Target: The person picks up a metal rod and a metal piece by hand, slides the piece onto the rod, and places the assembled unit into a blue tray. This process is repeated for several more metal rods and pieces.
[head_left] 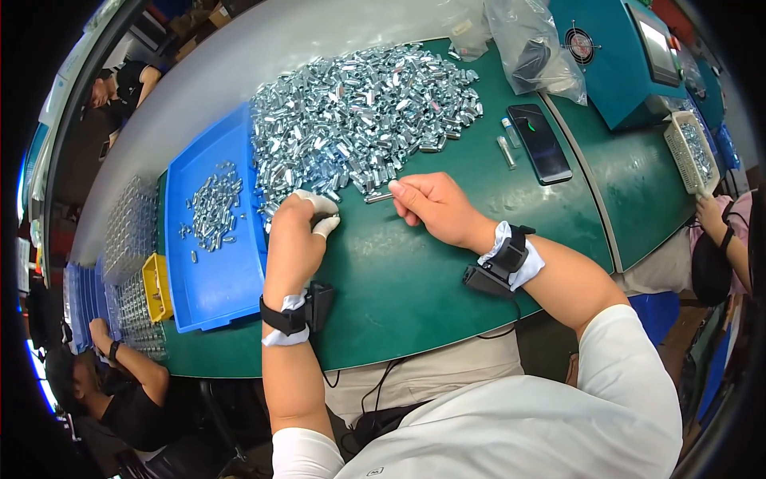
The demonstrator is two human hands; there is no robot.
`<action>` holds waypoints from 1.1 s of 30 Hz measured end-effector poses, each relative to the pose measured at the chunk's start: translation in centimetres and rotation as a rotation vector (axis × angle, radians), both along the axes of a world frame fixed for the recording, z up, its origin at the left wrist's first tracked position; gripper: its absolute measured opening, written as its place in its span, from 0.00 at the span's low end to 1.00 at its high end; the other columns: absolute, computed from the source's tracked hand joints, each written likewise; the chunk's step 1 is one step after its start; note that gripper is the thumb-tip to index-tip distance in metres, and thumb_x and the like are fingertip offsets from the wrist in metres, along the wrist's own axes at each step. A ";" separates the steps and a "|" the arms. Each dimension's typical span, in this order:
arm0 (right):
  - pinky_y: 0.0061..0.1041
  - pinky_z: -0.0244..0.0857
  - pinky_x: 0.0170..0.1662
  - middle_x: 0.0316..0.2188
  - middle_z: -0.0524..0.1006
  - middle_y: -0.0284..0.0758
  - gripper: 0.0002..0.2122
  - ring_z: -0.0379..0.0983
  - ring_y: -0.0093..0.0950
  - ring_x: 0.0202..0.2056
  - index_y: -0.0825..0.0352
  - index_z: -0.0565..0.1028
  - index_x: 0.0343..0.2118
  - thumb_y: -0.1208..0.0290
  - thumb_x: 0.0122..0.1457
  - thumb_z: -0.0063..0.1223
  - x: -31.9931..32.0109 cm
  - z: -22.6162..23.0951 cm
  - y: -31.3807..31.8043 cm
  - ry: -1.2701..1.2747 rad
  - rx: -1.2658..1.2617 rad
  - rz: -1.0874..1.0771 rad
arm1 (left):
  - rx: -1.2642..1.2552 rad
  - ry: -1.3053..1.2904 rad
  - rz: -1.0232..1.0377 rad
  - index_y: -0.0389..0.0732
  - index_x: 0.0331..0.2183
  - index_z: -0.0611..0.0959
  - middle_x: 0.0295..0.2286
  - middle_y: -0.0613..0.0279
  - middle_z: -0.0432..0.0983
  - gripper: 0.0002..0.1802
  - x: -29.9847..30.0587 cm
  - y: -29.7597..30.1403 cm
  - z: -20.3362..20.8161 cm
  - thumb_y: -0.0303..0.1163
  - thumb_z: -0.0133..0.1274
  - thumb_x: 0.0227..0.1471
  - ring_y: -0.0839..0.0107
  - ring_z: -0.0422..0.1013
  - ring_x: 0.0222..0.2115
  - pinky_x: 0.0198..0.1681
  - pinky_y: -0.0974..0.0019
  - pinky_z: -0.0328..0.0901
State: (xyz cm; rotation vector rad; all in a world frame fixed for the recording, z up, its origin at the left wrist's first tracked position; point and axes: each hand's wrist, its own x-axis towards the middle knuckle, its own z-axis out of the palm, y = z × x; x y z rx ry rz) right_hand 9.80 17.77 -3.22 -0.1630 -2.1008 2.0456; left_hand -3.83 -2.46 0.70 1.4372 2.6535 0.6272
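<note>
My right hand [435,209] pinches a thin metal rod [378,199] between thumb and forefinger. The rod points left, toward the near edge of a large pile of shiny hexagonal metal sleeves [359,112]. My left hand [297,227] is closed beside the pile's lower left corner, with white coverings on its thumb and fingertips. Whatever those fingers pinch is too small and hidden to name. To the left of that hand lies a blue tray [231,291] with a smaller heap of metal parts [215,207] in it.
A phone [540,144] and two small clear tubes [507,152] lie right of the pile. Behind them are a plastic bag [535,48] and a teal machine [610,60]. A yellow bin [157,287] and clear trays [132,231] stand left. Other people sit at both sides.
</note>
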 end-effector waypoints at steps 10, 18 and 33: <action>0.18 0.58 0.23 0.16 0.70 0.26 0.20 0.65 0.14 0.19 0.68 0.72 0.21 0.61 0.68 0.44 0.0 0.0 0.0 0.028 -0.041 0.013 | 0.686 -0.986 0.108 0.32 0.40 0.81 0.36 0.58 0.80 0.09 2.3 1.7 0.5 0.19 0.55 0.55 0.71 0.77 0.37 0.39 0.70 0.72; 0.18 0.59 0.23 0.17 0.71 0.26 0.19 0.65 0.14 0.20 0.68 0.73 0.22 0.62 0.68 0.44 0.0 0.2 -0.1 0.019 -0.024 0.024 | 0.620 -0.982 0.093 0.35 0.39 0.80 0.36 0.59 0.80 0.09 2.9 2.1 0.1 0.19 0.56 0.54 0.70 0.77 0.37 0.37 0.73 0.71; 0.27 0.65 0.25 0.17 0.76 0.35 0.15 0.72 0.24 0.20 0.66 0.76 0.23 0.64 0.65 0.47 -0.4 0.1 -0.2 0.160 0.225 0.063 | 0.507 -0.686 -0.038 0.34 0.32 0.80 0.27 0.62 0.77 0.04 3.5 2.1 -0.7 0.20 0.56 0.51 0.74 0.73 0.28 0.34 0.72 0.68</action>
